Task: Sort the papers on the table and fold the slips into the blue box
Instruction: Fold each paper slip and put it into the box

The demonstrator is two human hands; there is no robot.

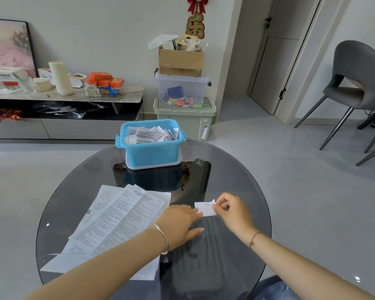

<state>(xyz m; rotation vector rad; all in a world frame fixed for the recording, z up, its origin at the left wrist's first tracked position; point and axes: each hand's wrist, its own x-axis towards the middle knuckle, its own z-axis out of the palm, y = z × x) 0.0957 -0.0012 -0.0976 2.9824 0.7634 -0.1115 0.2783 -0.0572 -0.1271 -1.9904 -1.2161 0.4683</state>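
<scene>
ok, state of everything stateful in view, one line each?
blue box: lidless, full of folded slips
slip: out of the box, between both hands
large sheets: unfolded, overlapping on the table
left hand: straight fingers on slip's left end
right hand: fingers pinch slip's right end

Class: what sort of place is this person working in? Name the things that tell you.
Probably a home living room: a low cabinet along the wall, stacked storage bins holding toys, and a red festive wall ornament.

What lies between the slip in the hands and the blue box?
Only bare glass tabletop between slip and blue box, per the head view.
</scene>
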